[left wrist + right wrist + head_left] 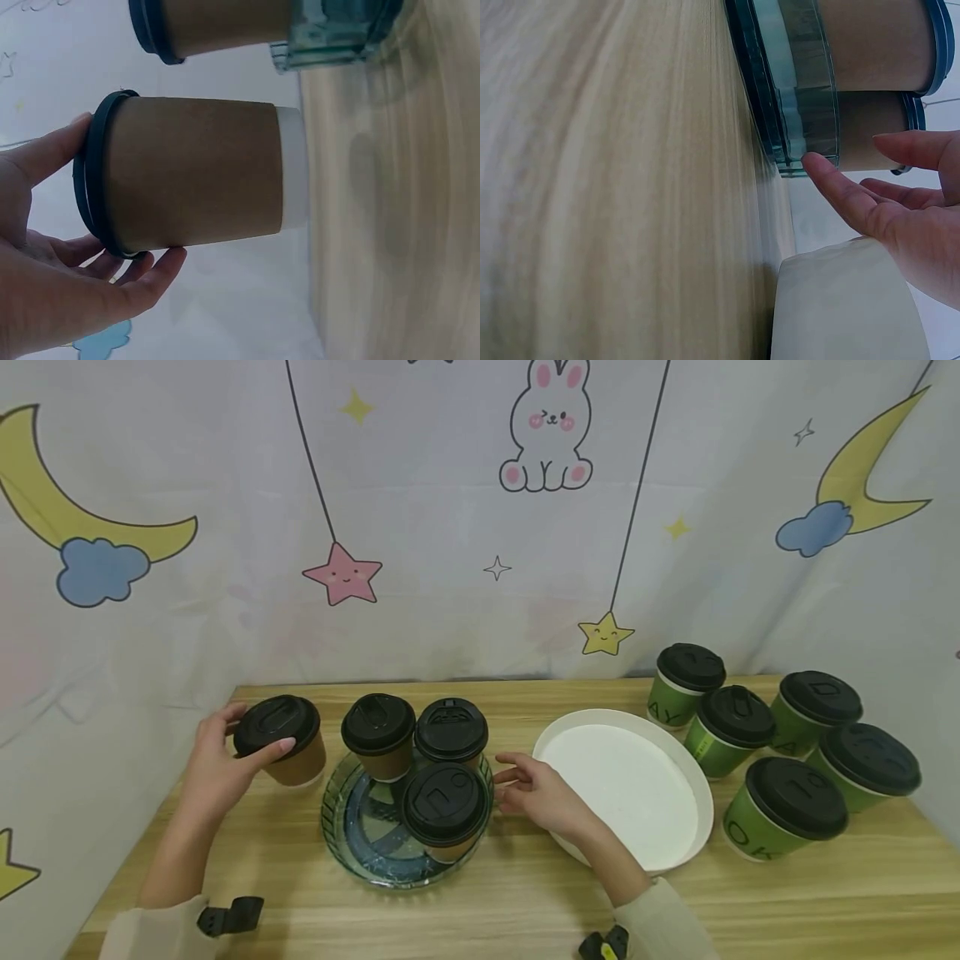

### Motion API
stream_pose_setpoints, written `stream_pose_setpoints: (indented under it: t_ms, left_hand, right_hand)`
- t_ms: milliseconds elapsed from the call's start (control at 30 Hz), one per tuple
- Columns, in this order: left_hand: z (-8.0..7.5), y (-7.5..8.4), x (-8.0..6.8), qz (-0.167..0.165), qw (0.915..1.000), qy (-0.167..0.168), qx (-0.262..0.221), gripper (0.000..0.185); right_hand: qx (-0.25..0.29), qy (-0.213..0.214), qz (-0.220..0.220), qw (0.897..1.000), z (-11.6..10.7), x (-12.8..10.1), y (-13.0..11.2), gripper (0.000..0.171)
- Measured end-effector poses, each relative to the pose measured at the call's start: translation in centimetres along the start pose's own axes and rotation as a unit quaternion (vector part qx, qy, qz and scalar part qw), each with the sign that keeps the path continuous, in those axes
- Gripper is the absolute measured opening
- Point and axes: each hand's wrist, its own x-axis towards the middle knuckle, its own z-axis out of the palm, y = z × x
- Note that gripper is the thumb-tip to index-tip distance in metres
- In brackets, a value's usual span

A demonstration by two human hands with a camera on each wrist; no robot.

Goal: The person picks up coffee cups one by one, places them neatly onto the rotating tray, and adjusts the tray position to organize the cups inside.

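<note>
My left hand point(217, 764) grips a brown paper cup point(195, 172) by its black lid point(277, 727), thumb on one side and fingers on the other. This cup is upright to the left of a clear glass dish point(352, 864), its base seemingly just above the table. Three similar brown cups with black lids stand in the dish: one back left point(386, 763), one back right point(452, 727) and one in front point(444, 810). At the dish's right side, my right hand point(543, 797) has loosely extended fingers, one fingertip point(814, 161) at the glass rim. It holds nothing.
A round white tray point(618, 785) lies right of the dish, close to my right forearm. Several green cups with black lids, one of them in front point(780, 814), stand at the table's right end. A printed cloth point(465, 635) hangs behind the wooden table point(420, 927).
</note>
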Motion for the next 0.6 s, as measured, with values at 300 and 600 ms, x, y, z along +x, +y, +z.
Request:
stream_pose_setpoints:
  t_ms: [300, 600]
  left_hand:
    - [-0.4, 1.8, -2.2, 0.029, 0.9993, -0.017, 0.014, 0.085]
    - [-0.9, 3.0, -3.9, 0.048, 0.9976, -0.046, 0.018, 0.084]
  right_hand:
    - [-0.002, -0.003, -0.004, 1.000, 0.0, 0.1, 0.1, 0.049]
    - [0.001, -0.004, -0.007, 1.000, 0.0, 0.0, -0.1, 0.049]
